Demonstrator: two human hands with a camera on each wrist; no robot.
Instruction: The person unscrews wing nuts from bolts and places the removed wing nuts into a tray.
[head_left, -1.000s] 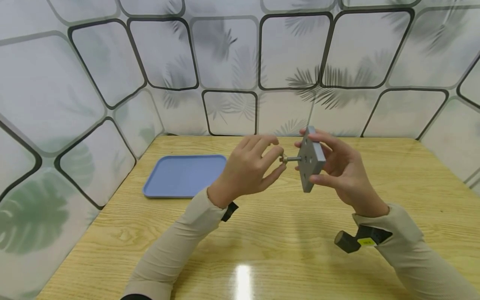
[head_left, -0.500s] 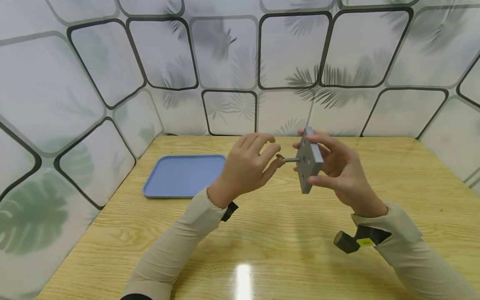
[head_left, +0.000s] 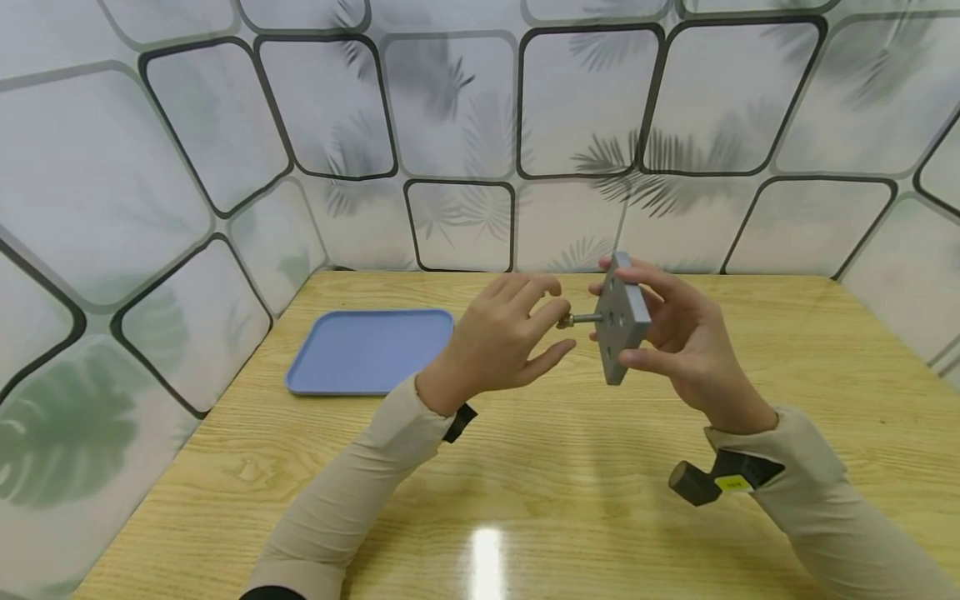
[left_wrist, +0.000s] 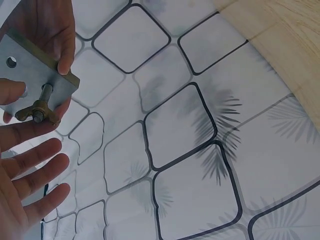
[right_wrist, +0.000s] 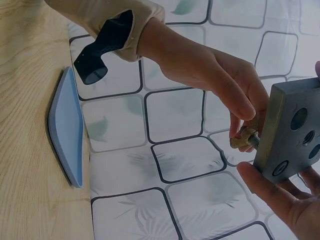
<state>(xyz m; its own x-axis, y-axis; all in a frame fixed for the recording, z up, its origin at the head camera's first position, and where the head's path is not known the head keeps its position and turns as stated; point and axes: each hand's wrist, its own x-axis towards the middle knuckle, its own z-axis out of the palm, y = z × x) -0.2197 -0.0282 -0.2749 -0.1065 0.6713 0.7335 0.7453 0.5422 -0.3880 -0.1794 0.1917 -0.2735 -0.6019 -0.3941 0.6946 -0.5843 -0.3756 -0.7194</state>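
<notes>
My right hand (head_left: pixel 693 350) grips a grey metal plate (head_left: pixel 624 325) with several holes, held up above the table, its thumb on the near edge and fingers on the far side. Out of the plate's left face sticks a threaded bolt (head_left: pixel 588 318) carrying a brass wing nut (left_wrist: pixel 37 111). At that nut is my left hand (head_left: pixel 498 337). Its index finger touches the wing nut in the left wrist view, while the thumb stands apart from it. The other fingers are spread loosely. In the right wrist view the left fingers partly hide the nut.
A blue tray (head_left: pixel 367 352) lies on the wooden table (head_left: pixel 570 492) to the left, partly behind the left forearm. Patterned fabric walls (head_left: pixel 457 108) rise behind and beside the table. Each wrist carries a black camera mount (head_left: pixel 723 479).
The left thumb and index finger have shifted around the wing nut; the thumb came up against it half a second ago and is now lower and away. The right hand's grip looks the same.
</notes>
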